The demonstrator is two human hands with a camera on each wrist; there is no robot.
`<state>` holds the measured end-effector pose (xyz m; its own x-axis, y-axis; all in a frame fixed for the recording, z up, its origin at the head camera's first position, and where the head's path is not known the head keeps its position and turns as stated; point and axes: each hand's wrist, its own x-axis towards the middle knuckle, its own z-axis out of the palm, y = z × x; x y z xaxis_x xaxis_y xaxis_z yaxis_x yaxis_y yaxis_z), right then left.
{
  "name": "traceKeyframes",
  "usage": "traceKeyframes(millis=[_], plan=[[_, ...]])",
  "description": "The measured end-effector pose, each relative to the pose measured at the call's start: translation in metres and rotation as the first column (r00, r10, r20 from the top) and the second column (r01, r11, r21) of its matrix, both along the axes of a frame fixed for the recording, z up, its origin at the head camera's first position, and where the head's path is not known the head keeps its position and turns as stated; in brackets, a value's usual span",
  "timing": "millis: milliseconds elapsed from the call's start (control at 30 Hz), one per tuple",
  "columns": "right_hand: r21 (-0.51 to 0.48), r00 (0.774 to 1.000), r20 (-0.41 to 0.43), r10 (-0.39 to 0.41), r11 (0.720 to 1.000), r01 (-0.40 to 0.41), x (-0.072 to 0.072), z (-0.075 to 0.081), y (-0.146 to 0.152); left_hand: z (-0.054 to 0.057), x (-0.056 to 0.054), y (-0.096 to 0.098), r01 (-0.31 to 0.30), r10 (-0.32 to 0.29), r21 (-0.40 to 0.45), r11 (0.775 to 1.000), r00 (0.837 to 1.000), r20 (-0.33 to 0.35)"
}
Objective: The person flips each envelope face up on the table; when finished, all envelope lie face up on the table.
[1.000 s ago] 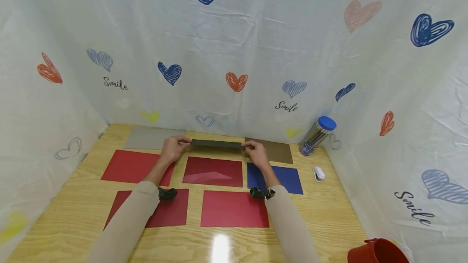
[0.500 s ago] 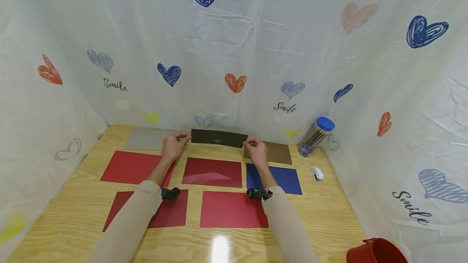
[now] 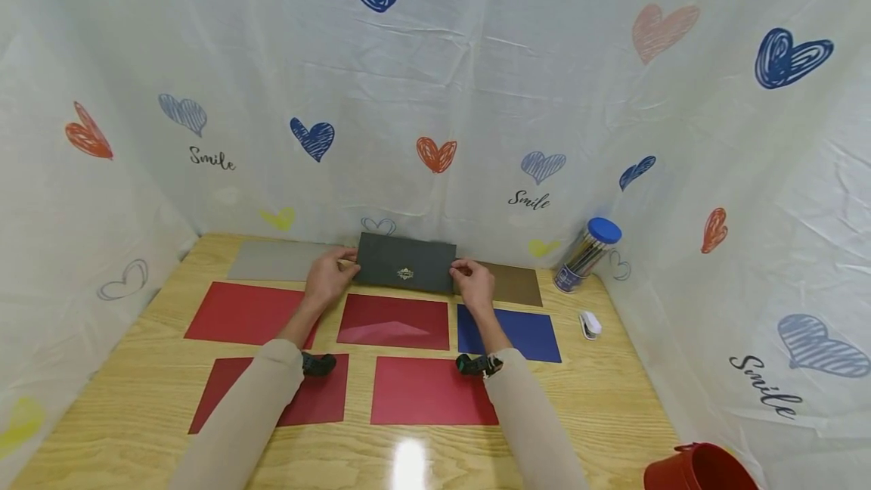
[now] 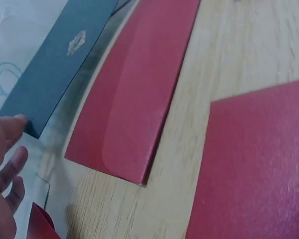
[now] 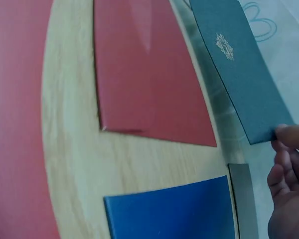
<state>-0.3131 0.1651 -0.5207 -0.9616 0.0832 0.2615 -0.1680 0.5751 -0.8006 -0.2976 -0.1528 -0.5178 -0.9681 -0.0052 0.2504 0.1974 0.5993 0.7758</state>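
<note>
A dark green-black envelope [image 3: 406, 259] with a small gold emblem is held tilted up at the back of the table. My left hand [image 3: 329, 275] pinches its left end, and my right hand [image 3: 474, 283] pinches its right end. In the left wrist view, the thumb of the left hand [image 4: 5, 164] lies at the envelope's corner, other fingers behind. The right wrist view has the right hand [image 5: 291, 174] gripping the opposite corner. Just in front of the envelope lies a dark red envelope [image 3: 393, 321]. A blue envelope [image 3: 520, 333] lies partly under my right forearm.
A grey envelope [image 3: 272, 260] and a brown one [image 3: 513, 283] lie along the back. More red envelopes [image 3: 238, 311] cover the left and front. At right stand a blue-lidded jar [image 3: 588, 255] of sticks and a white stapler-like object [image 3: 590, 324]; a red bucket [image 3: 701, 467] is front right.
The dark envelope was seen nearly edge-on; it has turned so its broad face with the gold emblem shows. Both hands have kept hold of its ends.
</note>
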Motion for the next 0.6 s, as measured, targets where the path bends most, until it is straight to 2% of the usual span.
traceKeyframes(millis=[100, 233, 333, 433, 600], plan=[[0.088, 0.995, 0.037, 0.091, 0.992, -0.094, 0.0006, -0.0024, 0.0010, -0.0002, -0.0012, 0.0000, 0.020, -0.018, -0.085, 0.996, 1.000, 0.023], [0.244, 0.982, 0.067, 0.177, 0.951, -0.188, 0.0013, -0.0058, 0.0020, 0.0007, -0.0014, -0.0012, 0.041, -0.026, -0.212, 0.977, 0.997, 0.072], [0.348, 0.978, 0.082, 0.192, 0.914, -0.209, 0.0016, -0.0077, 0.0022, 0.0020, -0.0006, -0.0012, 0.054, -0.023, -0.288, 0.956, 0.994, 0.110], [0.421, 0.978, 0.089, 0.187, 0.883, -0.207, 0.0014, -0.0090, 0.0021, 0.0027, 0.0000, -0.0006, 0.066, -0.023, -0.328, 0.942, 0.991, 0.132], [0.451, 0.978, 0.100, 0.184, 0.868, -0.209, 0.0025, -0.0099, 0.0044, 0.0017, 0.0003, 0.0010, 0.069, -0.019, -0.388, 0.919, 0.991, 0.133]])
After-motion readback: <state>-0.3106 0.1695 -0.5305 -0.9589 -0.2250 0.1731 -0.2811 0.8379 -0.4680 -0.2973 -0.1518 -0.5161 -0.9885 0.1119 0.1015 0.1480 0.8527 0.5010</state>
